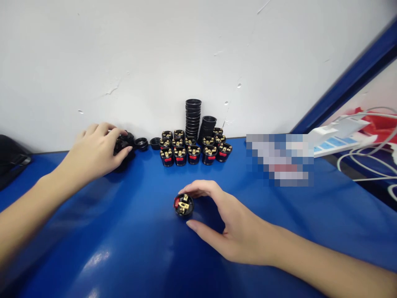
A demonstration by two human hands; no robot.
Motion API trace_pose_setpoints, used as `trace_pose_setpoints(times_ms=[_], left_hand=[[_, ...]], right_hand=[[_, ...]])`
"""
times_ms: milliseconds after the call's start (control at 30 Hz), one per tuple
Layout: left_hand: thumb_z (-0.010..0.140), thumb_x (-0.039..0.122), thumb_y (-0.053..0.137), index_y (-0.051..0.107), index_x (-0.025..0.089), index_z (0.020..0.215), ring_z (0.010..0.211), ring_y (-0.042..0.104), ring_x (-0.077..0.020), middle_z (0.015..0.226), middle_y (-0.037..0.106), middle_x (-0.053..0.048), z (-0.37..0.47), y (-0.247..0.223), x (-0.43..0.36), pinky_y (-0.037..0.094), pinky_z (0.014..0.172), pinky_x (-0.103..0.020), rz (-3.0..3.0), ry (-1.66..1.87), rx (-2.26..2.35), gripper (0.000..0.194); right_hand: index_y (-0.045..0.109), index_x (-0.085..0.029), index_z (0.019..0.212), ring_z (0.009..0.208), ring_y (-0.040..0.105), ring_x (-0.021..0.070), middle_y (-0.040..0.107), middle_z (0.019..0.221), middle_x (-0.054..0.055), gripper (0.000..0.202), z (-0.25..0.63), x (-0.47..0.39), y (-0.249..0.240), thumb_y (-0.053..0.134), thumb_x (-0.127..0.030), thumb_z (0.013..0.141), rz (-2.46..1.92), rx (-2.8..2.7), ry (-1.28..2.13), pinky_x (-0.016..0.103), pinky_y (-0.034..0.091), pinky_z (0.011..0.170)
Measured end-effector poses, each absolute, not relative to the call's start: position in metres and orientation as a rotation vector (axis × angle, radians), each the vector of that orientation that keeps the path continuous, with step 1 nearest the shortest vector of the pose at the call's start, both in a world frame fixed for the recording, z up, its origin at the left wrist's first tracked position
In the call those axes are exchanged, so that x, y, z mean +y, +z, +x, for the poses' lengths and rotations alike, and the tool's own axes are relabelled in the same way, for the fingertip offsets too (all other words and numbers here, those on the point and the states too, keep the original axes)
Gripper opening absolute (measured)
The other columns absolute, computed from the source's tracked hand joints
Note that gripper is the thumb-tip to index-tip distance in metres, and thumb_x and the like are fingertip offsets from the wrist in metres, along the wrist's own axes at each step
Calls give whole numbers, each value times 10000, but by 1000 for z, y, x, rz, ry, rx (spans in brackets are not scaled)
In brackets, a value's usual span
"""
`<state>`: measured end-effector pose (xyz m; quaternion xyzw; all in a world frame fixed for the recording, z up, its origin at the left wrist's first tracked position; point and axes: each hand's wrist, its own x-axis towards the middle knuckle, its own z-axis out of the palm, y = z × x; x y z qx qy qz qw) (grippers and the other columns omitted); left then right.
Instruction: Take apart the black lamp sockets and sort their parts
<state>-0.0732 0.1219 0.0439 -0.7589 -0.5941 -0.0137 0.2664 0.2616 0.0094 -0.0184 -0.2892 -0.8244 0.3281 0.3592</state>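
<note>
On the blue table in front of me stands a round black plug part point(183, 205) with brass terminals and a red piece at its side. My right hand point(217, 215) curves loosely around it, thumb and fingers apart; the fingertips are by its far edge, and whether they touch it I cannot tell. Off to the left, my left hand point(101, 147) reaches over a heap of black parts point(124, 142), its thumb spread from the fingers. Some of its fingertips are hidden among those parts, and nothing shows gripped.
Several similar plug parts point(194, 155) stand in rows near the wall. Behind them rise a tall stack of black rings point(193, 118) and a shorter stack point(208, 126). Loose black rings point(141, 144) lie left of the rows. At right are a power strip point(335, 142) and white cables point(356, 165).
</note>
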Motion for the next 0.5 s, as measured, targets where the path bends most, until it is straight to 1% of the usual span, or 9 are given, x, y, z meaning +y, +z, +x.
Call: trace_pose_setpoints(times_ms=[167,267,367,500], left_hand=[[1060,425,496,630,109,1391,1254,608,-436,1429,628,-223,-65,44,117,522,1030,-550,-2091,-94,-1564,477],[1068,406,472,620,124,1426,1258,606,-445,1461,619,-219,-61,41,115,536,968,-555,-2082,-68,-1557,479],[1071,377,439,600,141,1462,1261,603,-441,1496,600,-210,-60,36,113,550,899,-524,-2071,-49,-1572,485],[1058,345,432,579,119,1494,1287,576,-452,1520,568,-226,-65,31,114,551,906,-512,-2069,-36,-1566,512]], right_hand=[[450,-265,1456,1244,680,227,656,1367,84,514,261,10,-17,669,-168,1002,-754,-2131,861,435,584,1111],[449,-266,1456,1235,684,216,660,1359,75,518,261,10,-18,674,-166,1000,-752,-2136,862,419,585,1108],[454,-257,1448,1234,685,204,661,1355,73,504,261,10,-18,669,-168,1001,-749,-2136,863,395,580,1110],[460,-247,1446,1229,689,203,666,1350,79,497,261,10,-17,667,-168,1001,-752,-2132,863,387,582,1105]])
